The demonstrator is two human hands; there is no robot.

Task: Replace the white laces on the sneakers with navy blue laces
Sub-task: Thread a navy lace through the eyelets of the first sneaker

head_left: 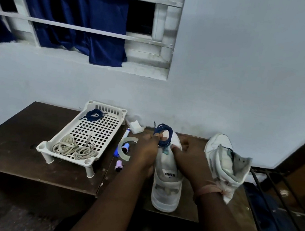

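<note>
two arms reach out from the bottom of the view. between them a white shoe stands on the dark table, heel toward the person, toe toward the wall. it has no white lace in it that i can see.

the left hand pinches a bunch of blue lace just over the front of the shoe. the lace is looped up in a small bundle, and one end pokes up. the right hand rests on the shoe, thumb on the tongue and fingers curled round its side, holding it steady.

i think the step in hand is getting the blue lace ready to go into this shoe. the next move needs a free lace end found, the bundle shaken loose, and the tip pushed into a hole near the toe. the shoe must stay held so it does not tip.

to the right, a second shoe lies near the first, its top flopped open. something dark shows at its top, but i cannot tell if it is a lace.

to the left sits a white tray on short legs. two old white laces lie coiled at its near end. one more blue lace lies at its far end.

between the tray and the shoe lie a pen, a clear ring and a small purple cap.

far back are the wall and a window with a blue curtain.
</note>
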